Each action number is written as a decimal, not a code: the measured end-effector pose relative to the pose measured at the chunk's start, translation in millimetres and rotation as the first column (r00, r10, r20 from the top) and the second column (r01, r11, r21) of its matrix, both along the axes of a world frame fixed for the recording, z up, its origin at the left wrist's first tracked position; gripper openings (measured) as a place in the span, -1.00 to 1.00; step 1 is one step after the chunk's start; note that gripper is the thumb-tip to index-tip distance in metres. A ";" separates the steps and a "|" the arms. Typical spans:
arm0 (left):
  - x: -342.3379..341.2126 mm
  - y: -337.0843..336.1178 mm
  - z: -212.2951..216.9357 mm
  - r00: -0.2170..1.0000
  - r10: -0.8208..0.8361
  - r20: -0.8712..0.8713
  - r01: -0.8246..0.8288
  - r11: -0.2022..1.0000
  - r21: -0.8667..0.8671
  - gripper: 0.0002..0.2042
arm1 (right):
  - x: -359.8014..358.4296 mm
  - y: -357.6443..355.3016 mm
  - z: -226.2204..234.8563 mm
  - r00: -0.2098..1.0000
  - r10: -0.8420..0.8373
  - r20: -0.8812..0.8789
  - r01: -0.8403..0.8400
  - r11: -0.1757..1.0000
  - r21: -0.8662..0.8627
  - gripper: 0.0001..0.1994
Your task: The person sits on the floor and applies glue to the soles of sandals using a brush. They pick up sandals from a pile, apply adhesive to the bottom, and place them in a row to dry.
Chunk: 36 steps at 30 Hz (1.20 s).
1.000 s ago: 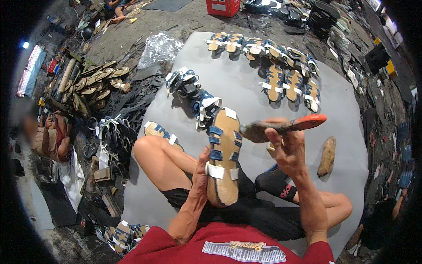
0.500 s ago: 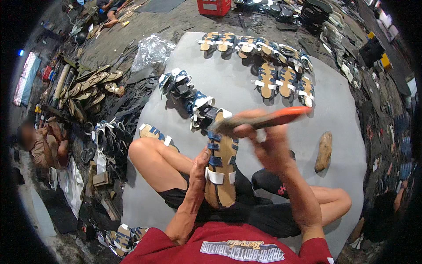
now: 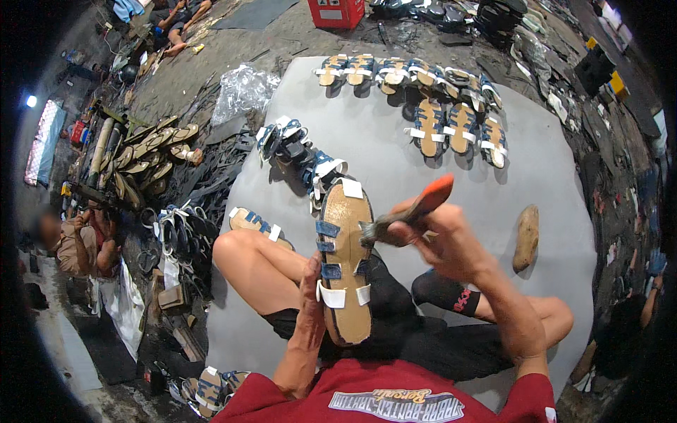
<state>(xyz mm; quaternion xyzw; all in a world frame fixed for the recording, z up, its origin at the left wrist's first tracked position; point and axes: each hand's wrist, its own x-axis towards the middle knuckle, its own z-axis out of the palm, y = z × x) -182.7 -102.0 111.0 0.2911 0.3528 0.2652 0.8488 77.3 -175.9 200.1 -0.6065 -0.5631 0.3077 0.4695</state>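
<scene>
My left hand [image 3: 307, 303] grips a tan sandal insole [image 3: 345, 209] by its left edge, its fingers mostly hidden behind. Short blue and white strap ends are folded onto the insole's face from both sides, and the upper part looks shiny. Closed around a paintbrush [image 3: 434, 194] with a red-orange handle tip is my right hand [image 3: 451, 247]. The dark bristles touch the insole's right edge, near its upper blue strap ends. Beside my left knee lies another insole with blue and white straps [image 3: 248, 220].
A pile of blue-and-white strapped sandals [image 3: 295, 151] lies ahead on the grey mat [image 3: 367, 134]. Several strapped insoles [image 3: 429, 130] line its far right. A worn wooden block [image 3: 526, 238] rests at right. Stacked soles [image 3: 151, 144] are at left, near a seated person [image 3: 81, 243].
The insole has turned its face more fully upward. My right hand has tilted the brush, bringing its bristles from the insole's top down to its right edge.
</scene>
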 end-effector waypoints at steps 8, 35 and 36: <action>8.3 5.6 -1.9 1.000 -0.006 0.008 0.006 0.999 0.032 -0.28 | -49.9 -4.2 -11.5 0.945 -0.083 -0.318 0.125 0.986 0.113 -0.81; 19.0 45.4 -62.7 0.935 0.220 0.277 -0.199 0.975 -0.102 -0.40 | 134.2 -150.9 -287.6 0.461 -0.781 0.421 0.827 0.207 -0.523 -0.10; 17.5 45.1 -63.6 0.936 0.220 0.274 -0.198 0.974 -0.107 -0.41 | 140.1 -155.3 -283.9 0.439 -0.813 0.382 0.834 0.210 -0.510 -0.09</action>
